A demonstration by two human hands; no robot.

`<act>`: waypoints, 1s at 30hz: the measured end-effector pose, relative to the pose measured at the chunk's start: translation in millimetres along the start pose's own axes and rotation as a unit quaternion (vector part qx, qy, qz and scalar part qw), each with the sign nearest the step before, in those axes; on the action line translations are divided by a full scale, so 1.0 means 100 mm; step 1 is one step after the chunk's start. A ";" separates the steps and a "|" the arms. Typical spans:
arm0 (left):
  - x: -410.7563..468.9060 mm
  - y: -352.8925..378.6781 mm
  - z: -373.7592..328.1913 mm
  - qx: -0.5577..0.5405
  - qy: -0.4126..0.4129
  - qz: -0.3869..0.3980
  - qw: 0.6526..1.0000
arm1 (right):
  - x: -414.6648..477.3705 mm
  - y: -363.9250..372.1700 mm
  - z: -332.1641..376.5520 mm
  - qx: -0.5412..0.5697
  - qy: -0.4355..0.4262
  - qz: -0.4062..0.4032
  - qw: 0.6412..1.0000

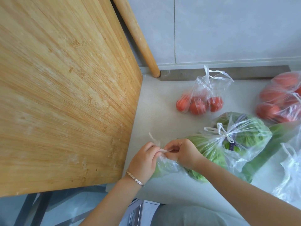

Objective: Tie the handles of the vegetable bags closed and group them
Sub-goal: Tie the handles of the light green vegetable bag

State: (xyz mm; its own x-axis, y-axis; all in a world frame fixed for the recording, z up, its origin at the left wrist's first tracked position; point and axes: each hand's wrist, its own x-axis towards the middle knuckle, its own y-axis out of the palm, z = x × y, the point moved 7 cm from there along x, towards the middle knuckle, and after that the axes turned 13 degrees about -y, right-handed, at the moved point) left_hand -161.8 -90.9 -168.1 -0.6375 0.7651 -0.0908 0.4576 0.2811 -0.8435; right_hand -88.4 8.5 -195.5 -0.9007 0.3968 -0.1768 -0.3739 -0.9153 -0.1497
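Left hand (145,159) and right hand (184,152) are pinching the handles of a clear plastic bag of leafy greens (166,166), each grip clamped. The second clear greens bag (241,132) is looking knotted, and the small clear tomato bag (199,101) is looking untied and ungrouped.

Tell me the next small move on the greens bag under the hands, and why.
Likely pull the handles apart to cinch the knot: the left hand and right hand each pinch twisted handles just above the greens bag, and no tight knot shows there yet.
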 end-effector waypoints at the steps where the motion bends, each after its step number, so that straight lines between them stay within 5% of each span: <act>1: 0.00 -0.02 0.01 -0.002 0.002 -0.018 1.000 | 0.00 0.00 -0.01 0.030 0.018 0.001 0.999; 4: 0.03 -0.09 0.05 -0.040 -0.022 -0.053 0.998 | -0.04 0.06 -0.04 0.174 0.082 0.000 0.981; 7: 0.03 -0.03 0.12 -0.152 -0.101 -0.002 0.983 | -0.08 0.08 0.02 0.203 0.104 0.052 0.972; 12: -0.03 0.21 0.19 -0.282 -0.289 0.167 0.899 | -0.10 0.05 0.14 -0.048 -0.075 0.056 0.994; 16: -0.05 0.26 0.23 -0.342 -0.366 0.232 0.834 | -0.15 0.09 0.27 -0.260 -0.259 0.031 0.930; 22: 0.01 0.17 0.29 -0.247 -0.347 0.170 0.889 | -0.22 0.13 0.33 -0.432 -0.394 0.023 0.811; 30: 0.11 0.12 0.46 -0.145 -0.320 0.084 0.933 | -0.38 0.14 0.32 -0.410 -0.399 0.043 0.819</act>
State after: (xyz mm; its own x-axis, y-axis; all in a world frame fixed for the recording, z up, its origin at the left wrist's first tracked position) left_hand -191.7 -105.7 -203.6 -0.7389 0.3365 -0.5838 0.6733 0.4048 -0.6188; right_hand -66.4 -21.3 -159.3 -0.8960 -0.1382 0.4220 -0.3215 -0.4536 -0.8312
